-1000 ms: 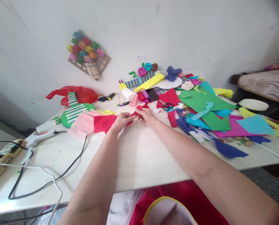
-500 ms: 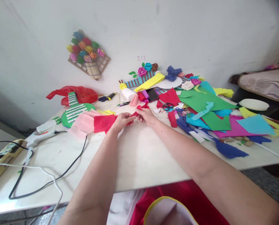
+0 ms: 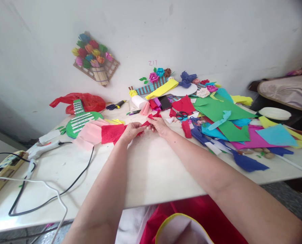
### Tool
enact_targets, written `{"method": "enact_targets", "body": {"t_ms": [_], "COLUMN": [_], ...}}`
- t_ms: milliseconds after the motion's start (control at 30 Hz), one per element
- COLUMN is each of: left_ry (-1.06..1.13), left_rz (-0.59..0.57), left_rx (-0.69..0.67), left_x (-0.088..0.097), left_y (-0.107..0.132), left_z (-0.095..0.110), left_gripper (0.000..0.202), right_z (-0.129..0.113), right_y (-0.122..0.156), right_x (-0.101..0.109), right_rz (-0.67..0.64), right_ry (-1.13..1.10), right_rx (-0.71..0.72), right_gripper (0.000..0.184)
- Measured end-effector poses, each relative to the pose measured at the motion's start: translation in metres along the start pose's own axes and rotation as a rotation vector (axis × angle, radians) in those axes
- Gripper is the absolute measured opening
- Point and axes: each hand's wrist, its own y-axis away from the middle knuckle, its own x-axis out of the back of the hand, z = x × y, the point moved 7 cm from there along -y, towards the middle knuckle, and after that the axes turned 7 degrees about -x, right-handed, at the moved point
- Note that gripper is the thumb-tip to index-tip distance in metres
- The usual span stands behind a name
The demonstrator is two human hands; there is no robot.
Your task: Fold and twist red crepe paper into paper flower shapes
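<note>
Both my hands meet over the far middle of the white table [image 3: 151, 169]. My left hand [image 3: 132, 130] is closed, its fingers pinching a small piece of red crepe paper [image 3: 144, 126]. Touching it from the right, my right hand [image 3: 159, 126] pinches the same red piece with curled fingers. A larger red paper sheet [image 3: 111, 133] lies just left of my left hand, beside a pink sheet [image 3: 90, 134].
Scissors [image 3: 180, 114] lie behind my right hand amid a heap of coloured paper sheets [image 3: 227, 125]. A glue gun [image 3: 43, 148] with a black cable [image 3: 64, 189] lies at left. A green paper guitar [image 3: 81, 119], a red plastic bag [image 3: 86, 101] and paper flowers stand by the wall.
</note>
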Motion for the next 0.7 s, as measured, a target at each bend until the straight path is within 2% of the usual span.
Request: {"method": "enact_targets", "body": {"t_ms": [433, 567, 700], "left_ry": [-0.001, -0.031, -0.033], "left_rz": [0.013, 0.003, -0.009], "left_rx": [0.044, 0.044, 0.059], "left_x": [0.0, -0.001, -0.0025], "left_y": [0.0002, 0.0002, -0.0008], "left_z": [-0.0073, -0.0071, -0.009], "left_gripper": [0.038, 0.038, 0.036], "right_z": [-0.0023, -0.0003, -0.0008], "right_y": [0.0023, -0.0011, -0.0048], "right_x": [0.0013, 0.0012, -0.0022], "right_rz": [0.05, 0.071, 0.072], "right_ry": [0.095, 0.268, 0.52], "right_rx": [0.01, 0.051, 0.171], "right_gripper": [0.026, 0.026, 0.029]}}
